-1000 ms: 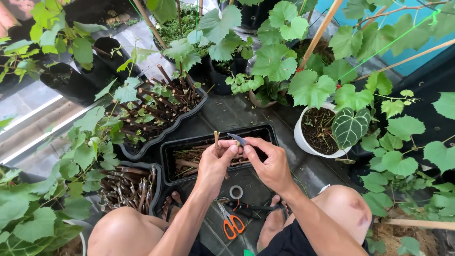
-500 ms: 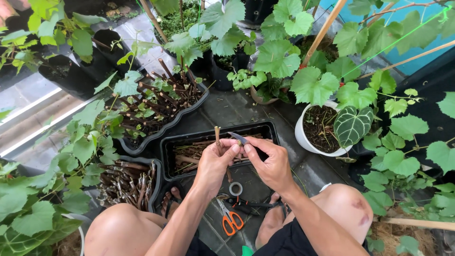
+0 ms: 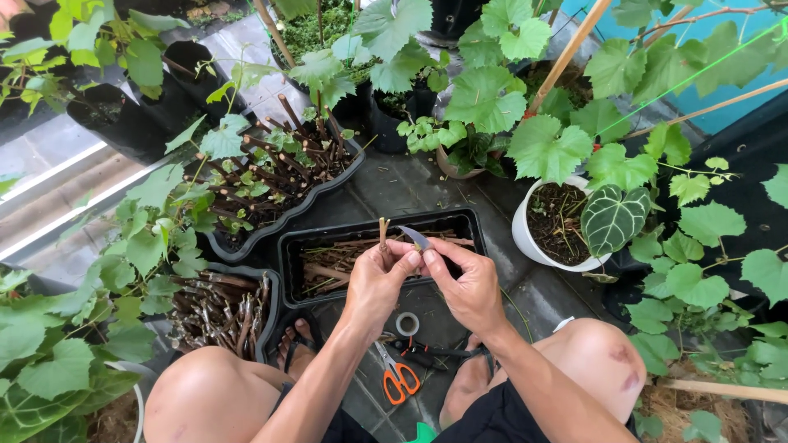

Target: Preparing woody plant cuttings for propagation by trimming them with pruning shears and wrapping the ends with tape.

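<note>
**Cutting in left hand, blade in right, over black tray**

My left hand (image 3: pixel 379 279) pinches a short woody cutting (image 3: pixel 382 232), held upright, tip poking above my fingers. My right hand (image 3: pixel 469 283) grips a small knife (image 3: pixel 415 238), blade angled toward the cutting, just beside it. Both hands sit above a black rectangular tray (image 3: pixel 469 220) holding more sticks. Orange-handled scissors (image 3: pixel 396 376) and a tape roll (image 3: pixel 407 324) lie on the floor between my knees. White pot (image 3: pixel 525 238) to my right.

Dark tiled floor (image 3: pixel 410 184), black trays (image 3: pixel 289 271), white pot (image 3: pixel 525 238), orange-handled scissors (image 3: pixel 398 379), tape roll (image 3: pixel 407 324)
</note>
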